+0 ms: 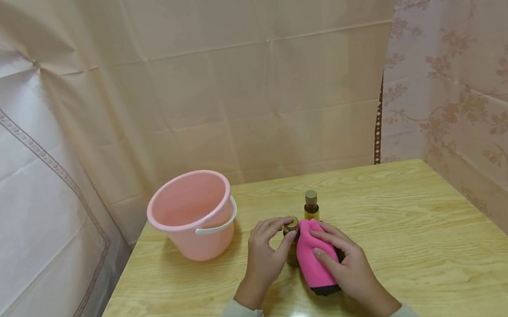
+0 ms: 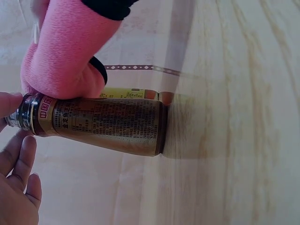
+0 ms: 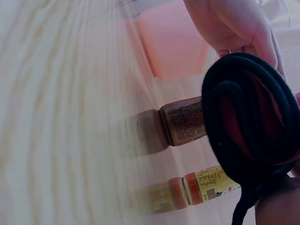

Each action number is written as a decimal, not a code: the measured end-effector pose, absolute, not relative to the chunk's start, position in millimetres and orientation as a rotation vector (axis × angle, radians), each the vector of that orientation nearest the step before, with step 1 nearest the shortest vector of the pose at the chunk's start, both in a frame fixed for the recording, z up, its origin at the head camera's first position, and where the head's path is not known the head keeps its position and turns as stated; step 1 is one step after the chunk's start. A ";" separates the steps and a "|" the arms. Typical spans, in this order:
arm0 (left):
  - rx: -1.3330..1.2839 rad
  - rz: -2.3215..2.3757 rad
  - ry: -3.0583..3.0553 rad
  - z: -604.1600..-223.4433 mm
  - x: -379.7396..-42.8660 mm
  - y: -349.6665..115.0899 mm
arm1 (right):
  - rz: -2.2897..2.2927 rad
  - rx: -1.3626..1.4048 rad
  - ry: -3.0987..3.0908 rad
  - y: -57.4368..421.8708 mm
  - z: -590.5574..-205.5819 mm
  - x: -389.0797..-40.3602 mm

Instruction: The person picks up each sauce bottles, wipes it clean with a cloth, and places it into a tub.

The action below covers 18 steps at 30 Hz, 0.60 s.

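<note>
My left hand (image 1: pixel 264 252) pinches the capped neck of a dark brown bottle (image 2: pixel 108 124), thumb on one side and fingers on the other. The bottle stands upright on the table and bears printed labels. In my right hand (image 1: pixel 354 268) is a folded pink fleecy cloth item with black trim (image 1: pixel 315 262); its upper end leans against the bottle's neck. The right wrist view shows the rolled black edge (image 3: pixel 220 136) of this item, with a dark strap hanging off it. Just behind stands a second bottle (image 1: pixel 311 208) with a yellow label, partly hidden by the pink item.
A pink bucket (image 1: pixel 207 243) with a white handle (image 1: pixel 217 228) stands at the left back of the wooden table (image 1: pixel 417 244). Patterned cloth hangings (image 1: pixel 245 85) enclose the table at the back and sides.
</note>
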<state>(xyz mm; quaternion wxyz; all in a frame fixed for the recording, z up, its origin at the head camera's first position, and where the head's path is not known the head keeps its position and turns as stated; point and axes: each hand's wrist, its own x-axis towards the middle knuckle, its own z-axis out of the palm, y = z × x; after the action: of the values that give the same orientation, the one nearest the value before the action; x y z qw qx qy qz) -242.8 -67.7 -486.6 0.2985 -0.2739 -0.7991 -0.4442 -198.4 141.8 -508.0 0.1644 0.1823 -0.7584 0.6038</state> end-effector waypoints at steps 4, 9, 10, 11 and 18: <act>-0.726 -1.181 -2.124 -485.8 -242.7 -67.2 | 1.696 0.530 -2.209 143.0 -511.1 -200.5; -0.731 -1.181 -2.113 -485.5 -242.5 -67.5 | 1.682 0.518 -2.256 143.0 -512.4 -201.3; -0.731 -1.182 -2.114 -485.7 -242.5 -67.6 | 1.679 0.511 -2.268 143.0 -512.6 -201.3; -0.734 -1.180 -2.109 -486.0 -242.6 -67.6 | 1.680 0.505 -2.279 143.0 -512.6 -201.2; -0.745 -1.165 -2.096 -486.9 -243.4 -67.3 | 1.674 0.464 -2.341 142.6 -509.8 -199.9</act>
<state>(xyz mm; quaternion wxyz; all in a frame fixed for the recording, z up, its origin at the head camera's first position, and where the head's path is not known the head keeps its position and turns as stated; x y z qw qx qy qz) -243.4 -67.3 -486.9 0.3101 -0.2819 -0.7937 -0.4410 -199.9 142.6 -509.8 0.1127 0.1580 -0.7980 0.5706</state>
